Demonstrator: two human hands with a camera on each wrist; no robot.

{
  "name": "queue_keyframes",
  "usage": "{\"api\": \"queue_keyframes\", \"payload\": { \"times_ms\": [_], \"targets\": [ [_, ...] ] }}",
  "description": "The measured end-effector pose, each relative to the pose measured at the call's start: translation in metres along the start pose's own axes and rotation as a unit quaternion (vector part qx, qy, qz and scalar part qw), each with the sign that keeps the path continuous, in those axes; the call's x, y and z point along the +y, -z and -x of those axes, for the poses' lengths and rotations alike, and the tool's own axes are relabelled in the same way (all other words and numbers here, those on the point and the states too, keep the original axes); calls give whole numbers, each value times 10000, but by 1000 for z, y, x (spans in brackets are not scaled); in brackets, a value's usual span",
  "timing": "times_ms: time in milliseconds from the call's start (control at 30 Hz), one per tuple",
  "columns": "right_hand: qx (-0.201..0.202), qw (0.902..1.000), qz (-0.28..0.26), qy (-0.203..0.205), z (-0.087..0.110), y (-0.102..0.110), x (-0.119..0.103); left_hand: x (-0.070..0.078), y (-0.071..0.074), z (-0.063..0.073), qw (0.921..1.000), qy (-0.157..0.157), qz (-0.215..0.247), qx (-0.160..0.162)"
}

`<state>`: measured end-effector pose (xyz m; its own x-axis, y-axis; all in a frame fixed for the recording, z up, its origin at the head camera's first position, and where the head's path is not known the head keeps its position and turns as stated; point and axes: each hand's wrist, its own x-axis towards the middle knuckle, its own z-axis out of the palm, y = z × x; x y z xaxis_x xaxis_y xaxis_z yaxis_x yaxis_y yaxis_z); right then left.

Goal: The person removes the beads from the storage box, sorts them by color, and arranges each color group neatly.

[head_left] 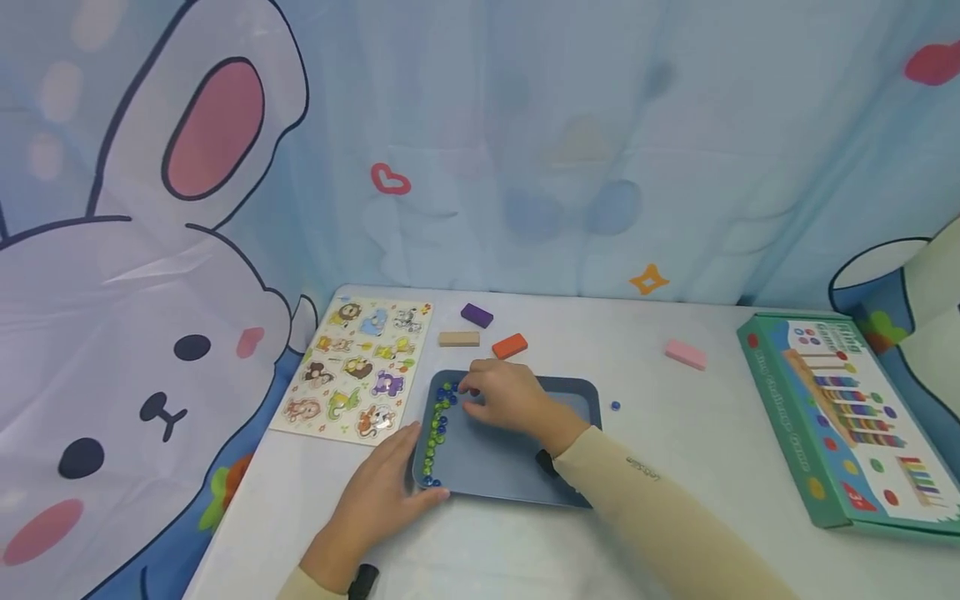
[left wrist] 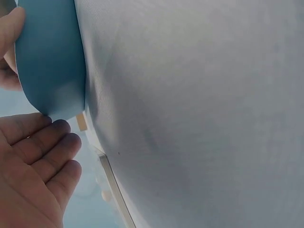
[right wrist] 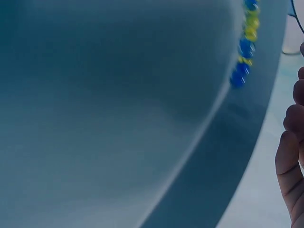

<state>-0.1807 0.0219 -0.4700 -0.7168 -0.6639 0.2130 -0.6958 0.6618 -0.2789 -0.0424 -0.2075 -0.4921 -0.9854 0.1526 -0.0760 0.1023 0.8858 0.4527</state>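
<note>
Glass-like blue and green beads [head_left: 437,439] line the left side of a grey-blue tray [head_left: 510,467]. My left hand [head_left: 382,492] rests around the tray's near left corner, fingers fairly straight along the left wall and thumb by the front rim. In the left wrist view, the fingertips [left wrist: 71,142] meet the tray's underside or wall [left wrist: 52,57]. My right hand [head_left: 510,396] reaches over the tray, bent fingertips at the far end of the bead row; I cannot tell whether they pinch a bead. The right wrist view shows blue and yellow-green beads [right wrist: 246,47] along the tray wall.
An animal puzzle board [head_left: 356,367] lies left of the tray. Behind the tray are purple [head_left: 477,315], tan [head_left: 459,339] and orange blocks [head_left: 510,346]. One blue bead [head_left: 616,406] and a pink block [head_left: 686,354] lie to the right, before a green toy box [head_left: 855,417].
</note>
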Motion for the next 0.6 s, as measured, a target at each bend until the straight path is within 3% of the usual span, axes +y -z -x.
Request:
{"api": "queue_keyframes", "payload": {
  "times_ms": [233,600],
  "targets": [
    [-480,9987,-17,196,-10,-16,-11,-1,0,0,9999,-106,-30,37],
    [-555,9978,3,350,-15,-30,-19,-4,-1,-1,9999,-126,48,28]
  ]
}}
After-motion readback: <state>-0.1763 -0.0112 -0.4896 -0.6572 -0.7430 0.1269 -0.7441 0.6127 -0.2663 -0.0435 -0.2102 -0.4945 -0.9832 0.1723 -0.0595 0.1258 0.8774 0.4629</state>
